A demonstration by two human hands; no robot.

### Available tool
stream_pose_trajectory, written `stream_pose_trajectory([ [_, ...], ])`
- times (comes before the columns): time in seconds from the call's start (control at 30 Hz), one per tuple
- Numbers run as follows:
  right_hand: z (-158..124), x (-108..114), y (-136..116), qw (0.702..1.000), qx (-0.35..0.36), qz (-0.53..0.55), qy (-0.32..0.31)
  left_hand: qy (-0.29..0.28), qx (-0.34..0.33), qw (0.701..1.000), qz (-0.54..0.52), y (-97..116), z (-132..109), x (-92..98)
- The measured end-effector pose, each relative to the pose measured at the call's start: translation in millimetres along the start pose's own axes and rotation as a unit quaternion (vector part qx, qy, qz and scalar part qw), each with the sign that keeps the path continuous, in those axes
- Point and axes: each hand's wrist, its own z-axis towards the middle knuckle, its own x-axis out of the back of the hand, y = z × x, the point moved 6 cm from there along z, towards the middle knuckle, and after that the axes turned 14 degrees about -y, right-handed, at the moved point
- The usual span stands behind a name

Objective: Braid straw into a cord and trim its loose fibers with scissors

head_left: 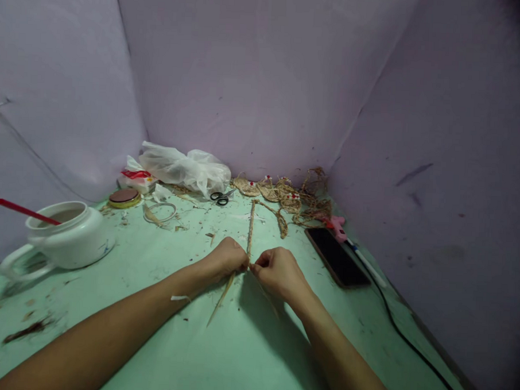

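Observation:
My left hand [227,258] and my right hand [277,270] rest close together on the green table [244,355], both pinched on a twisted straw rope [250,229]. The rope runs from my fingers straight away toward the back of the table. Loose straw ends [221,299] trail out below my left hand toward me. Both hands' fingers are closed around the straw at the same spot.
Small woven straw pieces [281,193] lie at the back by the wall. Black scissors [220,198], a plastic bag [183,167], a tape roll [122,198], a white mug with a red stick [64,235], a phone [337,257], a pink glue gun [337,226] and its black cable [409,339] surround the work spot.

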Motion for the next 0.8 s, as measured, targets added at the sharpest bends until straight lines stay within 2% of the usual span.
stream_pose_trajectory([
  [0.2, -7.5, -17.6, -18.3, 0.995, 0.090, -0.034, -0.005, -0.041, 0.013, 0.999, -0.008, -1.3, -4.5, 0.3],
  [0.3, -2.6, -17.1, -11.3, 0.994, 0.106, 0.020, -0.030, -0.066, -0.004, 0.998, -0.004, -2.5, -2.3, 3.8],
  [0.37, 4.7, -11.3, 1.6, 0.988, 0.079, 0.125, -0.050, -0.085, -0.014, 0.996, -0.003, -3.0, 0.0, 6.2],
  [0.4, 8.1, -5.9, 8.7, 0.979, 0.060, 0.191, -0.036, -0.093, -0.018, 0.995, -0.003, -3.1, 1.1, 7.1],
  [0.47, 12.6, 0.0, 20.1, 0.939, 0.019, 0.343, -0.010, -0.104, -0.026, 0.994, -0.002, -3.0, 2.7, 8.4],
  [0.53, 14.5, -6.3, 20.2, 0.901, -0.007, 0.432, -0.043, -0.107, -0.034, 0.994, 0.003, -2.8, 3.6, 8.9],
  [0.6, 13.8, -18.1, 12.7, 0.886, -0.012, 0.453, -0.102, -0.107, -0.039, 0.993, 0.015, -2.7, 4.1, 8.8],
  [0.67, 12.5, -27.4, 7.9, 0.885, -0.016, 0.447, -0.128, -0.109, -0.043, 0.993, 0.031, -2.3, 4.4, 8.4],
  [0.8, 14.8, -33.0, 12.2, 0.899, -0.029, 0.425, -0.105, -0.107, -0.043, 0.990, 0.082, 0.4, 3.2, 8.9],
])
